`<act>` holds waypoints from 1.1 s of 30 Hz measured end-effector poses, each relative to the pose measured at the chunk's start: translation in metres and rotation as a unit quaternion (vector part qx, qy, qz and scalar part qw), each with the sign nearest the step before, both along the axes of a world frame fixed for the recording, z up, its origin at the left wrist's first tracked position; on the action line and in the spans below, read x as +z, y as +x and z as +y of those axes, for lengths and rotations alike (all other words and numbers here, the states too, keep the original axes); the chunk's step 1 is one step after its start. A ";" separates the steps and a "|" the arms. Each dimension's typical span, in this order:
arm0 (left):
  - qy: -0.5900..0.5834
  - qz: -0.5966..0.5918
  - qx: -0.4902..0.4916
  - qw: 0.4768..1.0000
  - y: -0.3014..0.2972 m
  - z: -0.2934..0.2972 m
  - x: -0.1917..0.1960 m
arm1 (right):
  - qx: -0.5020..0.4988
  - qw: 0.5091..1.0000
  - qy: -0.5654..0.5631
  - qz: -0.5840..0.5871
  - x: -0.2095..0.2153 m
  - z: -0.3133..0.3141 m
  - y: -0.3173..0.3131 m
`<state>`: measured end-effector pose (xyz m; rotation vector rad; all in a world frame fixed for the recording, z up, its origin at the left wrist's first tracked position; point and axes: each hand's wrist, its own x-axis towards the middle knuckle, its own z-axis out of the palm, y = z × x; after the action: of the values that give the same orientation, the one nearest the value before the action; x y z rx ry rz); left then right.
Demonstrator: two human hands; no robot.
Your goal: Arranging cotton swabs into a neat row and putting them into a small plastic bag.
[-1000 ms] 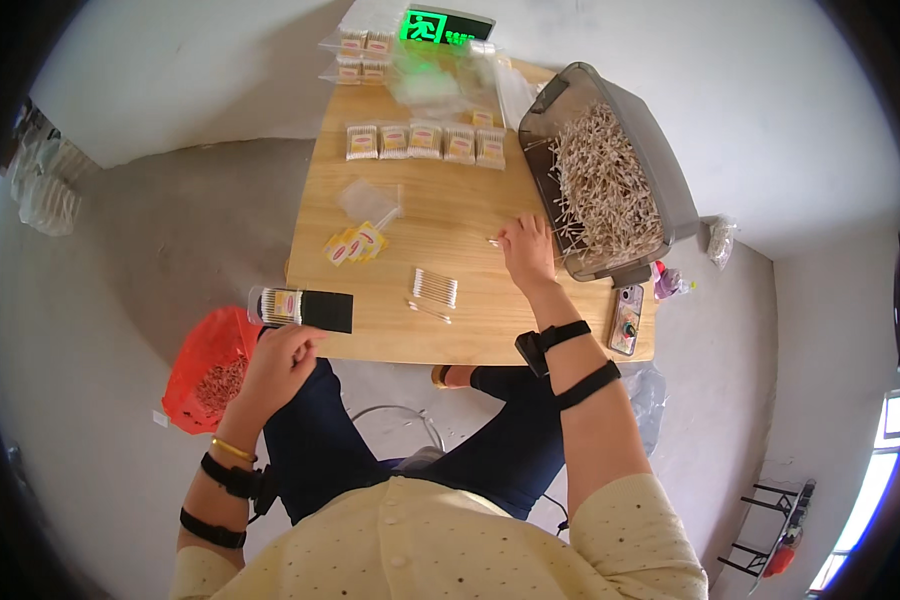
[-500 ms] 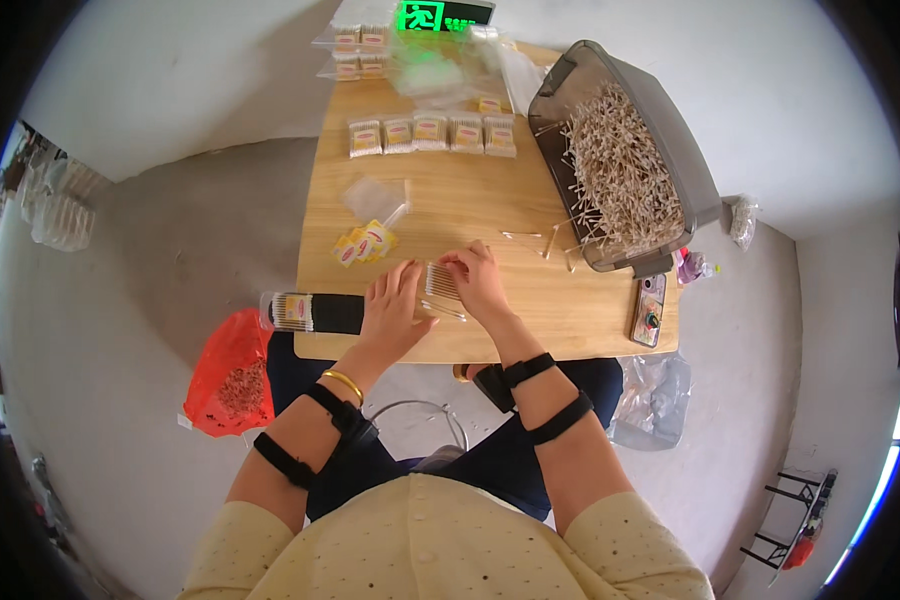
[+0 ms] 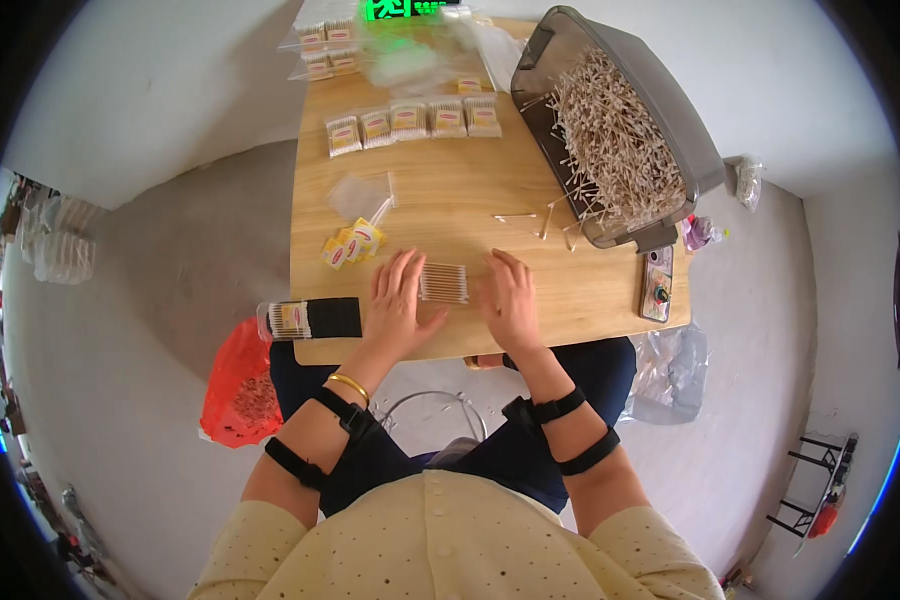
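One cotton-swab row (image 3: 443, 283), sticks pointing sideways, between left hand (image 3: 396, 300) and right hand (image 3: 511, 304), both grips wide.

Over there, a fisheye camera on the person's head looks steeply down past the shirt (image 3: 450, 540), fairly near the left hand (image 3: 396, 308) and right hand (image 3: 510, 303), taking in tabletop (image 3: 440, 185) and surrounding floor (image 3: 210, 215).

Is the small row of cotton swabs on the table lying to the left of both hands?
No, the row of cotton swabs lies on the wooden table between the left hand and the right hand.
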<state>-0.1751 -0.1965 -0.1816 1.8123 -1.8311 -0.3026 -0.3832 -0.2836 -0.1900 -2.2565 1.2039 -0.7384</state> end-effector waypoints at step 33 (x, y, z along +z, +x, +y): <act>0.078 -0.037 -0.002 0.996 0.000 0.010 -0.020 | 0.044 0.966 -0.044 0.250 -0.018 0.035 0.055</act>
<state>-0.1747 -0.1862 -0.2020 1.9480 -1.9089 -0.3944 -0.3282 -0.2488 -0.2084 -2.6459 1.2918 -0.1877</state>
